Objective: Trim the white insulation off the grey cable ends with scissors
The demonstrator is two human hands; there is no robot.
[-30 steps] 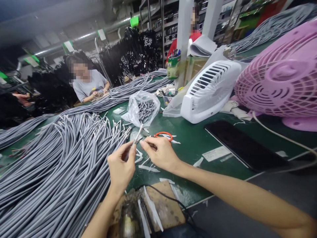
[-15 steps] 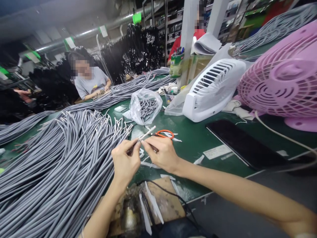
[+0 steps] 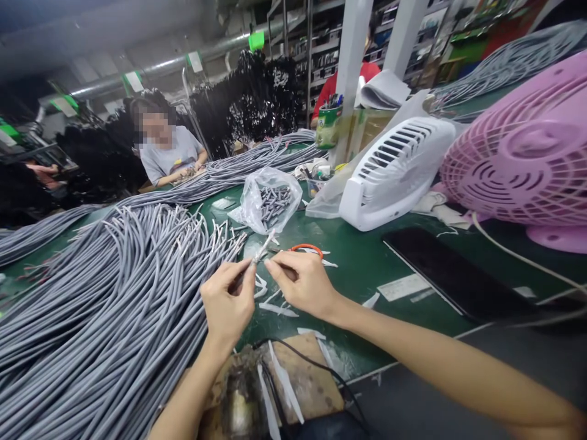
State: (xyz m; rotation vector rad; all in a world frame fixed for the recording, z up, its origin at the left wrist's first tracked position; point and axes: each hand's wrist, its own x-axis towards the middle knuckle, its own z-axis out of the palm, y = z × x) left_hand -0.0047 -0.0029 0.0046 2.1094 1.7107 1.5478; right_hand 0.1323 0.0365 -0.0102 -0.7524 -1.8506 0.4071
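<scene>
My left hand (image 3: 227,302) is closed, pinching the stripped end of a grey cable (image 3: 263,247) that points up and away. My right hand (image 3: 302,284) is closed too, with thumb and forefinger pinching at the same cable end, right beside the left fingertips. Both hands hover over the green table (image 3: 362,263), next to a big heap of grey cables (image 3: 105,293) on my left. Orange-handled scissors (image 3: 306,248) lie just behind my right hand. Past them sits a clear plastic bag of small grey sleeves (image 3: 268,205).
A white fan (image 3: 394,174) and a pink fan (image 3: 527,153) stand at the right, with a black phone (image 3: 440,263) lying in front. White tape scraps litter the table. A brown board (image 3: 302,379) lies below my hands. Across the table a person in a grey shirt (image 3: 167,153) works.
The cable end has swung between my fingertips, from upright to leaning right and back more upright. Both hands stay pinched together in nearly the same place.
</scene>
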